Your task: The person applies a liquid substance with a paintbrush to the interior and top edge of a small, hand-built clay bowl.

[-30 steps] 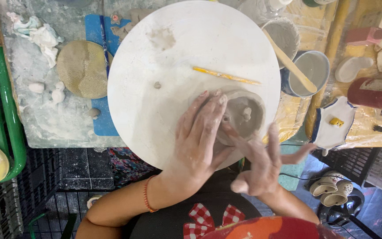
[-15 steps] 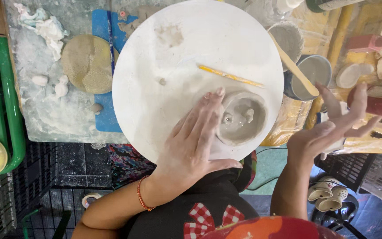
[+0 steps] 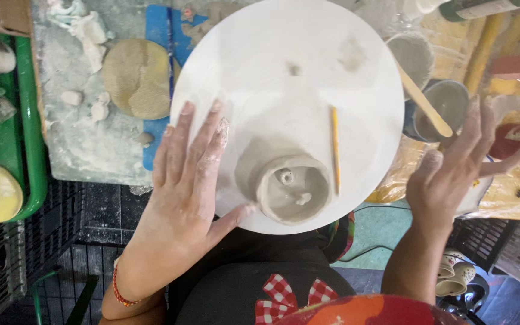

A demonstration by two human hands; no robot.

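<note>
Our left hand lies flat on the disc; right hand open, empty. Clay cup looks soft; we'd cradle its base.

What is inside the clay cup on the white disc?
Inside the clay cup, two small clay lumps lie on its floor. The inner wall nearest the person is hidden by the rim. The cup stands on the white disc.
</note>
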